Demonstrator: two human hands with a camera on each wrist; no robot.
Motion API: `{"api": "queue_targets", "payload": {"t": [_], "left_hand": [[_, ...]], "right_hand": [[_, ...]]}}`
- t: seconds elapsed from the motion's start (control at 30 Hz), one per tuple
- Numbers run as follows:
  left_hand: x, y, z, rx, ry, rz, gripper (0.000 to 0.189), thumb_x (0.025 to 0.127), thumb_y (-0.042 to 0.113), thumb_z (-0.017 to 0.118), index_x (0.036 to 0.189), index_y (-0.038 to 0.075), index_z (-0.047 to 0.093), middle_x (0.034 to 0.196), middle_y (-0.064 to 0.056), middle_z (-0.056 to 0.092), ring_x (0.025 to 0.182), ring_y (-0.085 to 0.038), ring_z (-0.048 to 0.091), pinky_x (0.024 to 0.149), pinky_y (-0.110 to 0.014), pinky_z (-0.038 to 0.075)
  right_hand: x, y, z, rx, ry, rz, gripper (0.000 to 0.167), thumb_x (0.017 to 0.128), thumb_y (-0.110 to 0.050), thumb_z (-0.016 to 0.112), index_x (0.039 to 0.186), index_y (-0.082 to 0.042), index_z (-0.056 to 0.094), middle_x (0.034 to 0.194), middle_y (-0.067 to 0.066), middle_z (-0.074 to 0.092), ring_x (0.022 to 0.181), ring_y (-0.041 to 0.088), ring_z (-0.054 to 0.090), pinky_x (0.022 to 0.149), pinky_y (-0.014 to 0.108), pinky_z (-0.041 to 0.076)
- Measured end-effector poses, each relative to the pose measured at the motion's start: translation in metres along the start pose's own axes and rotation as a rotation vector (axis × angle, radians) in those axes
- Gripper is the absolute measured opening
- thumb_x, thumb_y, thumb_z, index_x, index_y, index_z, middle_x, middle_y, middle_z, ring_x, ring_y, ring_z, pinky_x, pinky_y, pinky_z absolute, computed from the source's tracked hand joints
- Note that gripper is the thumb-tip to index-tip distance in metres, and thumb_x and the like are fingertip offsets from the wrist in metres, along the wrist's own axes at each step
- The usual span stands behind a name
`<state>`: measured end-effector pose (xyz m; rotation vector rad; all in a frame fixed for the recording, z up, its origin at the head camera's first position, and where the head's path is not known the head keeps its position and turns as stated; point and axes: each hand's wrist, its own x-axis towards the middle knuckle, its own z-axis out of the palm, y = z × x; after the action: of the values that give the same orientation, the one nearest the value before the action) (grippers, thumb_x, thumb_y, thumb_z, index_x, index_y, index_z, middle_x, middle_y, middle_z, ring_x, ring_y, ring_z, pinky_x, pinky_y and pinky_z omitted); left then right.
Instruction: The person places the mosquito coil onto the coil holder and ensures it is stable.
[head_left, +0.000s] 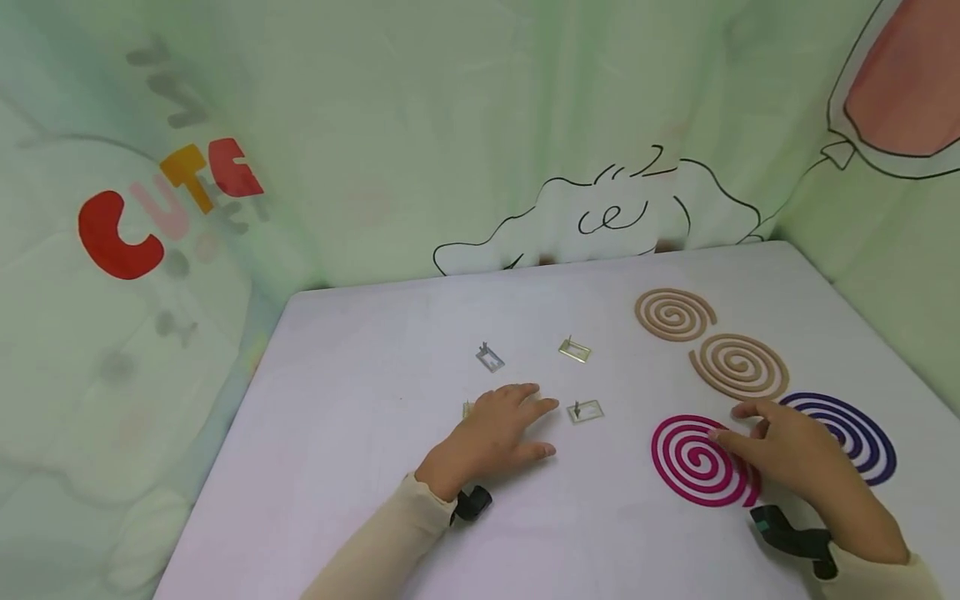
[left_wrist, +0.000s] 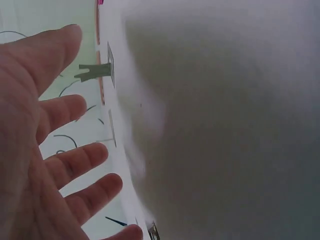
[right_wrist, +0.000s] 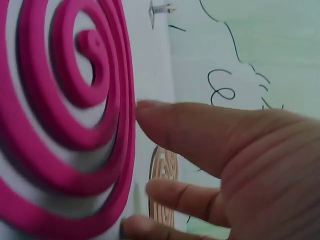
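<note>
Seemingly reaching for the magenta coil (right_wrist: 85, 95) with an empty, loosely parted right hand (head_left: 795, 446), holding a spread left hand (head_left: 495, 429) near a metal stand (head_left: 577, 410), probably needing a pinch next.

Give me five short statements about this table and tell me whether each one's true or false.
1. The pink coil lies left of the dark blue coil in the head view. True.
2. The left hand is close to the small metal frames. True.
3. The left hand grips one of the small metal frames. False: it holds nothing.
4. The right hand is near the pink coil. True.
5. Every coil on the table is pink. False: one is dark blue, and there are two tan coils farther back.
</note>
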<state>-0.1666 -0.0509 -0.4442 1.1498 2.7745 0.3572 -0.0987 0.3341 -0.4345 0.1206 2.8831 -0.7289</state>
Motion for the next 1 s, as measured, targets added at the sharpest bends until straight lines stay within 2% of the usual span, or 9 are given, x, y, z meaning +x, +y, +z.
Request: {"api": "queue_targets", "payload": {"t": [0.13,0.23,0.4,0.53,0.73,0.83,0.93,1.0], "left_hand": [[0.003,0.005,0.004,0.012,-0.040,0.002,0.062,0.100,0.054,0.064,0.156,0.032,0.048,0.163,-0.005,0.041,0.149,-0.026,0.042,0.115,-0.054,0.040],[0.005,0.007,0.007,0.031,-0.048,0.016,0.064,0.100,0.057,0.063,0.157,0.034,0.046,0.165,-0.005,0.039,0.150,-0.025,0.041,0.115,-0.055,0.039],[0.009,0.009,0.009,0.068,-0.035,0.040,0.067,0.099,0.062,0.061,0.158,0.035,0.045,0.165,-0.006,0.039,0.150,-0.027,0.040,0.115,-0.058,0.038],[0.010,0.010,0.009,0.067,-0.065,0.032,0.069,0.097,0.065,0.060,0.159,0.037,0.044,0.168,-0.007,0.035,0.153,-0.030,0.035,0.117,-0.062,0.035],[0.011,0.012,0.009,0.049,-0.100,0.032,0.072,0.096,0.070,0.058,0.159,0.038,0.043,0.171,-0.007,0.029,0.157,-0.031,0.027,0.119,-0.066,0.030],[0.010,0.012,0.010,0.039,-0.108,0.017,0.074,0.095,0.070,0.059,0.160,0.038,0.042,0.171,-0.007,0.027,0.158,-0.031,0.025,0.120,-0.066,0.028],[0.010,0.013,0.011,0.029,-0.118,0.000,0.076,0.094,0.071,0.060,0.160,0.039,0.041,0.172,-0.006,0.025,0.158,-0.031,0.023,0.121,-0.066,0.026],[0.009,0.013,0.011,0.026,-0.122,-0.002,0.076,0.094,0.071,0.060,0.160,0.039,0.041,0.172,-0.006,0.024,0.159,-0.031,0.022,0.121,-0.066,0.025]], "right_hand": [[-0.001,-0.008,0.001,0.001,-0.074,0.026,0.084,0.088,-0.055,0.078,0.128,0.014,0.053,0.084,0.010,0.065,0.063,0.022,0.062,0.058,0.034,0.044],[-0.003,-0.012,0.003,0.019,-0.097,0.029,0.086,0.087,-0.055,0.080,0.127,0.016,0.051,0.084,0.011,0.066,0.057,0.020,0.064,0.059,0.034,0.045],[-0.004,-0.015,0.003,0.086,-0.112,0.047,0.076,0.088,-0.049,0.081,0.121,0.013,0.052,0.072,0.006,0.063,0.051,0.020,0.065,0.058,0.034,0.044],[-0.004,-0.015,0.003,0.137,-0.120,0.061,0.069,0.088,-0.044,0.083,0.116,0.011,0.052,0.070,0.005,0.062,0.051,0.021,0.065,0.054,0.033,0.045],[-0.001,-0.014,0.004,0.190,-0.056,0.047,0.050,0.087,-0.031,0.085,0.104,0.004,0.054,0.069,0.004,0.057,0.049,0.021,0.061,0.047,0.030,0.045],[0.001,-0.013,0.004,0.239,-0.039,0.019,0.049,0.088,-0.026,0.084,0.110,0.008,0.057,0.071,0.003,0.057,0.050,0.019,0.058,0.045,0.030,0.047],[0.001,-0.013,0.004,0.298,-0.062,0.013,0.060,0.090,-0.026,0.082,0.127,0.013,0.057,0.074,0.004,0.060,0.052,0.017,0.058,0.046,0.030,0.048],[0.001,-0.013,0.002,0.312,-0.079,0.015,0.065,0.091,-0.030,0.081,0.134,0.012,0.057,0.077,0.004,0.061,0.058,0.015,0.058,0.049,0.029,0.048]]}}
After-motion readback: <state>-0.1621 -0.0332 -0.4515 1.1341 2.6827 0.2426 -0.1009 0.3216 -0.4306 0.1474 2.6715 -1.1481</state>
